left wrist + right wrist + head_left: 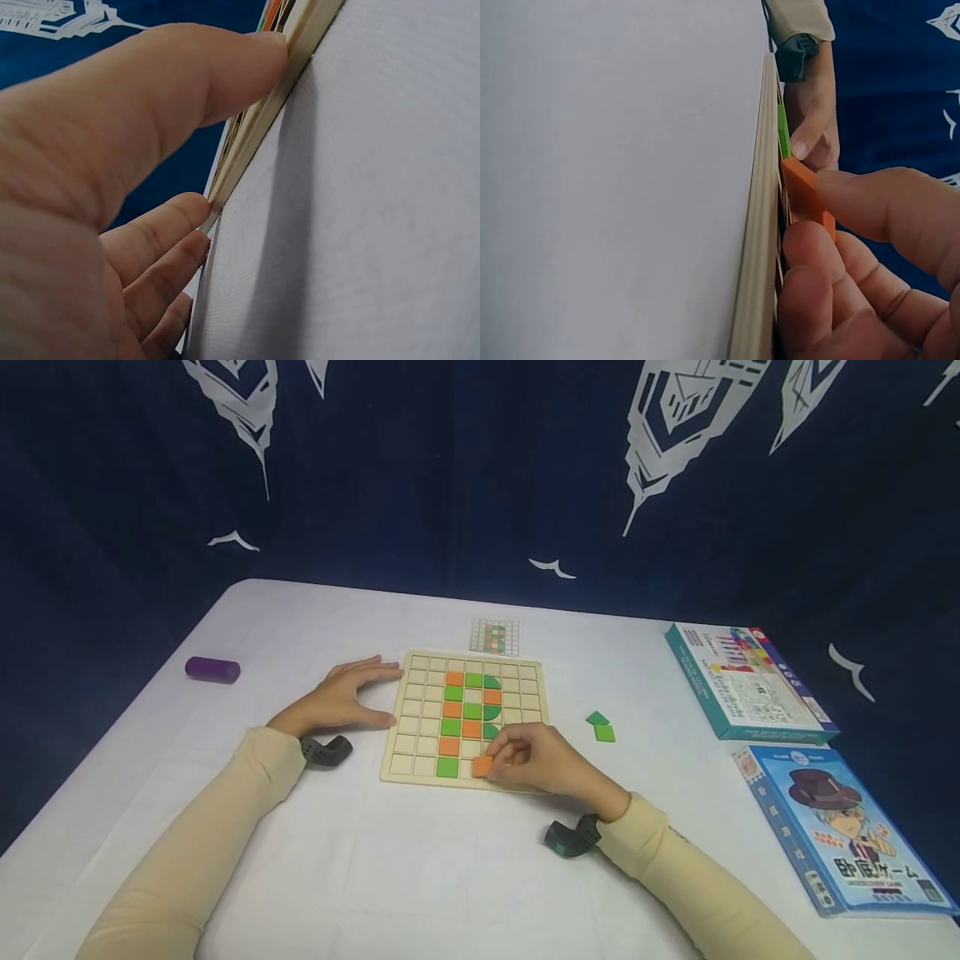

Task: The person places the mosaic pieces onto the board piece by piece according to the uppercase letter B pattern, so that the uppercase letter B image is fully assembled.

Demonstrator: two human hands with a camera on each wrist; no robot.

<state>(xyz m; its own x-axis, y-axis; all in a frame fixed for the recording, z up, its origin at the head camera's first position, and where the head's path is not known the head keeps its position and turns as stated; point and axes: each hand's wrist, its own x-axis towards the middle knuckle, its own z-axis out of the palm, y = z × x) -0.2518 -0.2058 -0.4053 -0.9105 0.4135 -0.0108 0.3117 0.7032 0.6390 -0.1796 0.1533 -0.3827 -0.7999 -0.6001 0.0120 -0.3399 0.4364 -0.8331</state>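
Note:
A wooden grid board point(412, 710) lies on the table, bearing orange and green squares and several dark green rounded pieces in its middle columns. My right hand point(536, 760) pinches an orange square tile point(482, 766) between thumb and fingers at the near row, just right of a green square point(447, 767). In the right wrist view that orange tile point(804, 187) is tilted against the board's face. My left hand point(341, 697) has its fingers spread, thumb and fingertips at the board's left edge. The left wrist view shows the thumb point(240, 67) touching that edge.
Behind the board lies a small pattern card point(495, 637). A green triangle point(597, 718) and a green square point(604, 733) lie right of it. Two boxes, a teal-sided one point(750, 685) and a blue one point(847, 835), stand far right; a purple cylinder point(213, 670) lies left.

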